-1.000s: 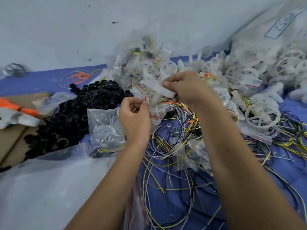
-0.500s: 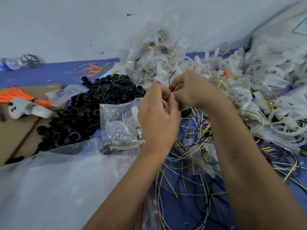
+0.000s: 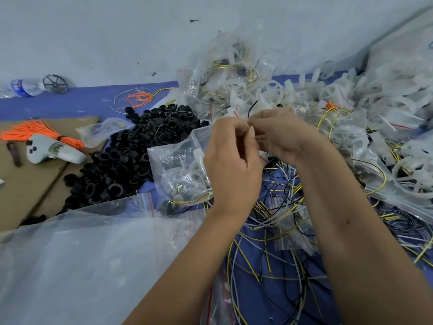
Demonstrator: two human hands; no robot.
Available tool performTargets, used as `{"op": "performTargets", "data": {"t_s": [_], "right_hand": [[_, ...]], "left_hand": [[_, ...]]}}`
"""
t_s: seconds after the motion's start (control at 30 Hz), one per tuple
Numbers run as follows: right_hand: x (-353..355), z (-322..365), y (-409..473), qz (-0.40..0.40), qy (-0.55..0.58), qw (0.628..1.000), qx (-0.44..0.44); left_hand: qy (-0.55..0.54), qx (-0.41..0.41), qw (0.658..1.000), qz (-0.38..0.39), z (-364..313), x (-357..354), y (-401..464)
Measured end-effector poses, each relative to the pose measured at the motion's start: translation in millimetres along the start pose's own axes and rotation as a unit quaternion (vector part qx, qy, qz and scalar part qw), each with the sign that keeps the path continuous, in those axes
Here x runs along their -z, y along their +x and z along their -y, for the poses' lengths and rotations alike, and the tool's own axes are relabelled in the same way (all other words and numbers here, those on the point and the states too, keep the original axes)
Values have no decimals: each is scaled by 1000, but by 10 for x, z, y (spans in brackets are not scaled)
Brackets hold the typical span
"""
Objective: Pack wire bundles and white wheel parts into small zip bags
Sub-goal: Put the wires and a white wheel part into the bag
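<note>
Blue cloth (image 3: 77, 103) covers the work surface below a pale wall, littered with parts. Head view: both forearms rise from 6 o'clock and the hands meet at centre. The left hand (image 3: 230, 160) is curled, back toward the camera, its thumb and fingers pinching something small — what exactly is hidden. The right hand (image 3: 281, 134), also curled, pinches at the same spot, fingertips touching the left's; a black wire end (image 3: 253, 107) sticks up at 12 o'clock from them. Filled zip bags (image 3: 180, 174) lie just at 9 o'clock of the left hand, loose wires (image 3: 276, 231) under the wrists, white wheel parts (image 3: 276, 90) heaped toward 1 o'clock, black rings (image 3: 131, 160) at 9.
</note>
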State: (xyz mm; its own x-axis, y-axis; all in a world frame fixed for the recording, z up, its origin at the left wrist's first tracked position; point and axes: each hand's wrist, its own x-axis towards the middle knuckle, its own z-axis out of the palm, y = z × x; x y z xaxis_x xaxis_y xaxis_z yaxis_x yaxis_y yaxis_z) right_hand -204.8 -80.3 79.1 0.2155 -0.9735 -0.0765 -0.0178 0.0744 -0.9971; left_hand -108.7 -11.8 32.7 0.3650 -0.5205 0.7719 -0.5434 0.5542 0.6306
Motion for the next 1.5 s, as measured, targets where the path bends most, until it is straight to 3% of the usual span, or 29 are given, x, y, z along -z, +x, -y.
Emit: {"op": "performTargets", "data": {"t_s": [0.2, 0.33, 0.4, 0.57, 0.73, 0.83, 0.93, 1.03, 1.13, 1.23, 1.3, 1.4, 1.5], "right_hand": [[45, -63, -42, 57, -219, 974, 10], [49, -43, -162, 204, -147, 966, 53], [76, -59, -189, 239, -133, 960, 68], [113, -200, -63, 229, -277, 931, 58], [85, -191, 23, 256, -345, 902, 46], [152, -214, 55, 220, -355, 907, 52], [198, -210, 38, 135, -246, 958, 54], [199, -136, 55, 88, -99, 991, -4], [239, -88, 28, 163, -126, 978, -27], [285, -81, -58, 257, -249, 932, 61], [315, -80, -53, 209, -251, 943, 58], [254, -113, 35, 40, -229, 971, 61], [146, -154, 116, -76, -235, 963, 110]], "left_hand": [[-12, 1, 1000, -13, -25, 0, 8], [-8, -22, 1000, 9, -76, -3, -15], [-7, -45, 999, 16, -111, -14, -19], [-14, -65, 995, 74, -102, -20, -43], [-43, -51, 990, 122, -29, 110, 172], [-27, -10, 992, 125, 116, 266, 380], [30, 71, 969, 236, 388, 458, 548], [97, 134, 917, 364, 590, 639, 540], [103, 178, 887, 413, 690, 682, 480], [101, 151, 893, 411, 697, 666, 507], [122, 128, 907, 383, 706, 664, 530], [148, 94, 919, 354, 707, 665, 530], [118, 99, 920, 360, 707, 660, 529]]}}
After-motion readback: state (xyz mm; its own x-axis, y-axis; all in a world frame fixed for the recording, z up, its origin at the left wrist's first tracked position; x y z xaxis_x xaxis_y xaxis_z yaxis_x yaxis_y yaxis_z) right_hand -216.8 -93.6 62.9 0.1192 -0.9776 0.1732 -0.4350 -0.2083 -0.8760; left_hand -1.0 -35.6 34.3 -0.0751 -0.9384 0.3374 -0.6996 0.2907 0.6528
